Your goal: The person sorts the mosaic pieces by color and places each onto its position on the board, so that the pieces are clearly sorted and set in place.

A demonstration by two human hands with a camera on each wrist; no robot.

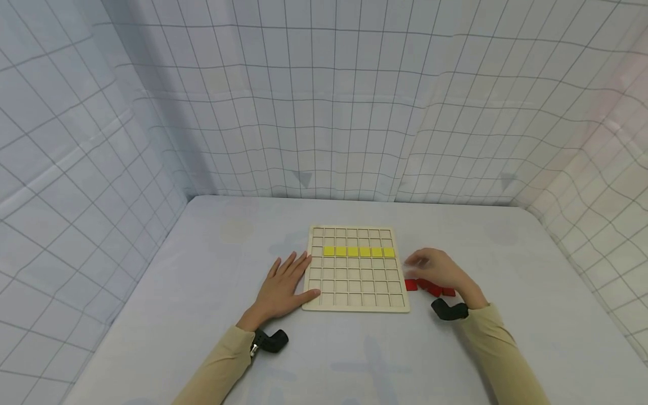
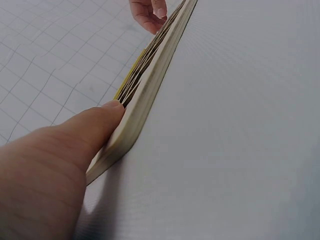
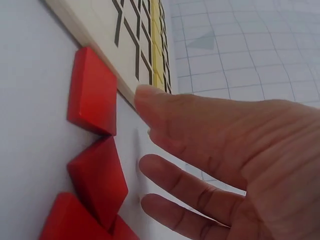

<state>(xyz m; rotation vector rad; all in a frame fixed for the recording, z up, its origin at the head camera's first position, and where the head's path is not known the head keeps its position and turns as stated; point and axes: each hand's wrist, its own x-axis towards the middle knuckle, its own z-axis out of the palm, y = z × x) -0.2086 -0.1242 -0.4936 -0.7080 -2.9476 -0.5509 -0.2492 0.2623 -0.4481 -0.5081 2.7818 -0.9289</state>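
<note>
A pale wooden grid board lies flat on the table, with a row of yellow square tiles across its upper part. My left hand is spread at the board's left edge, and its thumb rests on the lower left corner of the rim. Just off the right edge of the board hovers my right hand, fingers loosely bent, with nothing visible between them. Beside and below it are several red tiles; one lies right against the board's edge, and the others cluster to its right, partly hidden by the hand.
The white table spreads around the board on all sides. White cloth with dark grid lines hangs behind the table and along both sides. Each wrist carries a black camera mount, such as the right one.
</note>
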